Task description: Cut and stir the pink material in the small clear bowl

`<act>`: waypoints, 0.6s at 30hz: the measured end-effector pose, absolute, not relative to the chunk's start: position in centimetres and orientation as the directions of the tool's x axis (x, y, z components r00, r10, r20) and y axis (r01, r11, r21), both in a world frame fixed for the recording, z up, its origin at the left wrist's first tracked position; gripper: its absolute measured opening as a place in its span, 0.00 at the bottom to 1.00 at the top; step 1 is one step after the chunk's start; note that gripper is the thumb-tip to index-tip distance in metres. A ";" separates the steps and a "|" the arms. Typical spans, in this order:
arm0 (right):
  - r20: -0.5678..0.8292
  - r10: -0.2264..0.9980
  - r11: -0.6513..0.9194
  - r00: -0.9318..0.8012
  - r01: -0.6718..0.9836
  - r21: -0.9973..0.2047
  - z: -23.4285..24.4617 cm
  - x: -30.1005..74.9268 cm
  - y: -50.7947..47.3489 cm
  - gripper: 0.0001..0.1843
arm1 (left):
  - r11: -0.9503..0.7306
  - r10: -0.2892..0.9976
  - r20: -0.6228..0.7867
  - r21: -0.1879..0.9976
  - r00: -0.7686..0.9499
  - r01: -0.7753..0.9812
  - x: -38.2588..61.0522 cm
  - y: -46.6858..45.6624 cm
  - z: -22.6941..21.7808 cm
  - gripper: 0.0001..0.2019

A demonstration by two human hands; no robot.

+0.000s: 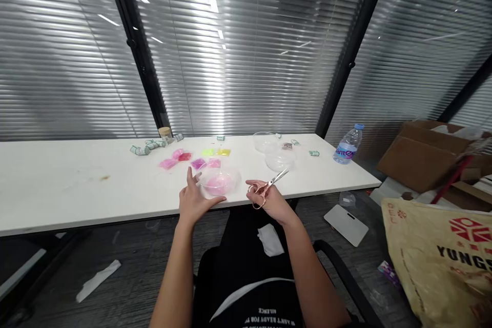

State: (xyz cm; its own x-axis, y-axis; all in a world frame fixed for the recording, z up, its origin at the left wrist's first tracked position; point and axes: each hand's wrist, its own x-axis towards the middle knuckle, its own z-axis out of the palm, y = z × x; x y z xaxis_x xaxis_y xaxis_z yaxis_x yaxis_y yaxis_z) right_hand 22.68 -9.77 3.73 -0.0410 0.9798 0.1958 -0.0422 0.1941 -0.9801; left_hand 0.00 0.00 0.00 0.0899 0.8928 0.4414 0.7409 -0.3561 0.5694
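My right hand (271,200) is closed round the handles of rose-gold scissors (269,187), blades pointing up and right, near the front edge of the white table (77,189). My left hand (195,199) is open, fingers spread, just left of a clear bowl (220,182) holding pink material. Small pink, magenta and yellow bags (192,159) lie behind the bowl.
Two more clear bowls (273,151) stand at the back right, with small green rolls (148,146) and a jar at the back left. A water bottle (348,144) stands at the table's right end. Cardboard boxes (423,156) and a printed bag (442,261) sit to the right; paper scraps lie on the floor.
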 end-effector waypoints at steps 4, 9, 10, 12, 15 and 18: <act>0.209 0.966 0.184 -0.150 -0.161 -0.970 4.5 22.2 -10.5 0.23 | -0.353 0.874 0.471 0.455 0.115 0.817 0.4 -0.1 -0.2 0.69; 0.218 0.962 0.181 -0.166 -0.216 -0.960 5.1 21.9 -11.0 0.23 | -0.353 0.863 0.491 0.423 0.116 0.835 0.8 -0.5 0.0 0.67; 0.215 0.963 0.173 -0.165 -0.241 -0.955 5.2 21.8 -11.0 0.24 | -0.350 0.863 0.492 0.422 0.113 0.836 0.9 -0.6 0.0 0.67; 0.208 0.961 0.143 -0.180 -0.319 -0.937 5.4 21.7 -11.2 0.26 | -0.336 0.870 0.483 0.433 0.099 0.837 0.9 -0.6 0.1 0.67; 0.220 0.949 0.112 -0.227 -0.407 -0.906 5.7 21.6 -11.4 0.28 | -0.283 0.898 0.436 0.475 0.057 0.833 0.9 -0.5 0.3 0.66; 0.199 0.955 0.114 -0.222 -0.343 -0.932 5.4 21.5 -11.3 0.26 | -0.253 0.918 0.395 0.507 0.039 0.824 0.9 -0.4 0.4 0.67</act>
